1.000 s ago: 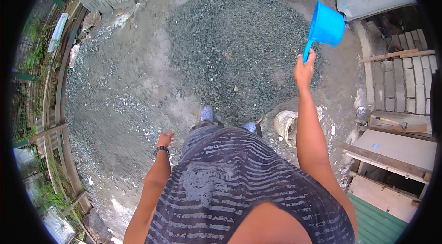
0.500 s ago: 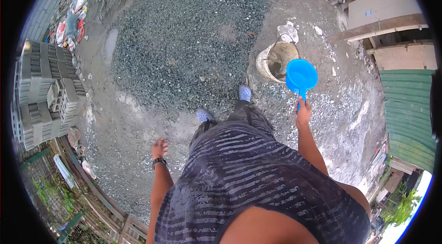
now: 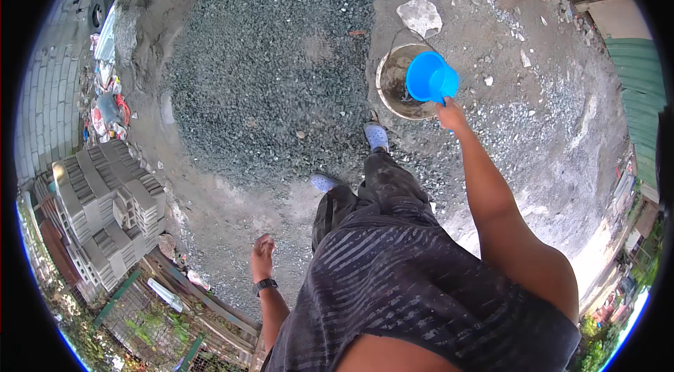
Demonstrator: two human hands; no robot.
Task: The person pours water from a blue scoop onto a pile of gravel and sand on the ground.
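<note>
My right hand is closed around the handle of a blue plastic dipper. The dipper is tilted, its mouth over the right part of a dirty whitish bucket. Grey residue coats the bucket's inside, and its wire handle rises at the far rim. Part of the bucket's opening is hidden by the dipper. Low on the left, my left hand, with a dark watch on the wrist, hangs with nothing in it, its fingers loosely bent and slightly apart.
A wide gravel pile lies ahead of my feet in pale clogs. Stacked hollow blocks stand at the left. A whitish rock sits beyond the bucket. Green corrugated sheeting borders the right side.
My right hand has carried the dipper leftward and forward, and the dipper has tipped over the bucket. The view has shifted. My left hand still hangs at my side.
</note>
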